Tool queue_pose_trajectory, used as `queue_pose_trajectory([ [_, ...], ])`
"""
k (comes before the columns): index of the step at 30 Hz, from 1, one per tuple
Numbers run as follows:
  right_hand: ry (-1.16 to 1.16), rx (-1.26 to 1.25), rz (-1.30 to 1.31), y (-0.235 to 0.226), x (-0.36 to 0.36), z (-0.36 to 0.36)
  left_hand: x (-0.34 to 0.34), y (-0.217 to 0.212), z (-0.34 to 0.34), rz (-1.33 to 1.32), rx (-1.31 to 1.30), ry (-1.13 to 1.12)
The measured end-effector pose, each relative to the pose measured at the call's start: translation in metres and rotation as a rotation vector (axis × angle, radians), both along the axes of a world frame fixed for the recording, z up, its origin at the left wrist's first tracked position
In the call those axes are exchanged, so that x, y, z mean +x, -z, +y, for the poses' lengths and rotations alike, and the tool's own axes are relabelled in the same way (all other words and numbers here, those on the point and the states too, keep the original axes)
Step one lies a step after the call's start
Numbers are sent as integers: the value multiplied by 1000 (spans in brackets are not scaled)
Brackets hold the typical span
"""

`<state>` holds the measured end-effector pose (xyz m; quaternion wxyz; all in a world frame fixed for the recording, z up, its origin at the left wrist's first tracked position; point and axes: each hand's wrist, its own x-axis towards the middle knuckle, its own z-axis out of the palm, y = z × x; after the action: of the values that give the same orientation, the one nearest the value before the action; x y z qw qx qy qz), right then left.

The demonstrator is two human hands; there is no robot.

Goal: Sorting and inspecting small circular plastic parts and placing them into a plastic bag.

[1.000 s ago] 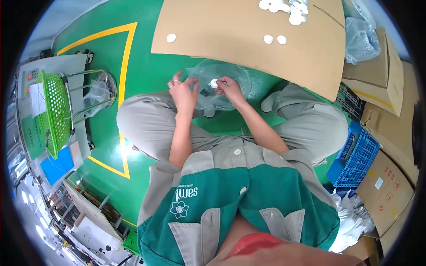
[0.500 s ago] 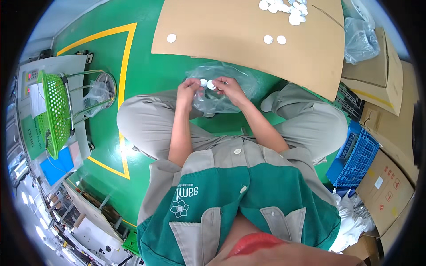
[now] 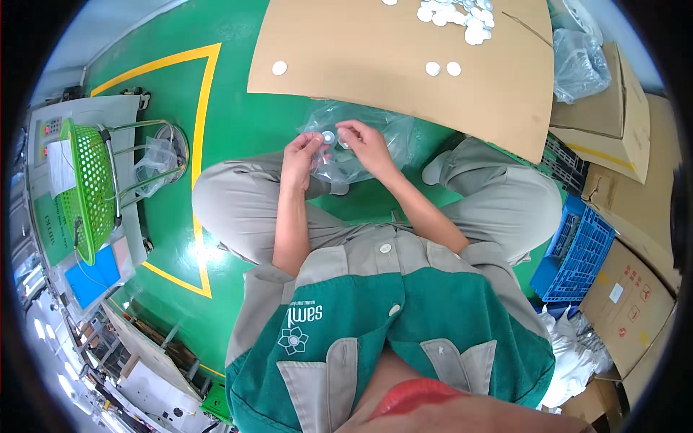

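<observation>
Between the thumb and fingers of my left hand [image 3: 300, 157] is a small round white disc [image 3: 328, 137], with a grey patch showing at its middle. My right hand [image 3: 369, 150] is closed just beside it, pinching another disc [image 3: 343, 144] that its fingers partly cover. Both hands are over a clear plastic bag [image 3: 361, 169] that lies spread below them, between my legs. Past the bag is a cardboard sheet [image 3: 390, 61]. One white disc [image 3: 279, 68] lies at its left, a pair of discs [image 3: 442, 69] at its right, and a heap of discs [image 3: 462, 18] farther back.
On the left, a green perforated basket [image 3: 92, 191] rests on a metal-framed stand by a grey table. At the right are cardboard boxes [image 3: 610, 119], a blue plastic crate [image 3: 577, 249] and white bags [image 3: 567, 361]. Yellow tape [image 3: 206, 123] marks the green floor.
My right hand has turned, and its fingers now cover more of its disc. The left disc now shows a grey middle. One more disc shows at the sheet's far edge as the view shifted slightly.
</observation>
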<state>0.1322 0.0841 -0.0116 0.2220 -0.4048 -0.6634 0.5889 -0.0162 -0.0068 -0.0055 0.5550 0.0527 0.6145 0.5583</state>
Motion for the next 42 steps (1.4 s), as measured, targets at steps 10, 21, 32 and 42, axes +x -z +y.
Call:
queue_pose_trajectory([
  [10,-71,-504,302,-25,12,11,23,-36,3,64,150,87],
  [21,-10,-433,201,-39,11,9,33,-51,6,119,98,1],
  [32,-35,-577,315,-54,17,14,32,-54,7,194,99,24],
  [42,566,280,-119,-61,109,116,-39,-86,21,816,-59,594],
])
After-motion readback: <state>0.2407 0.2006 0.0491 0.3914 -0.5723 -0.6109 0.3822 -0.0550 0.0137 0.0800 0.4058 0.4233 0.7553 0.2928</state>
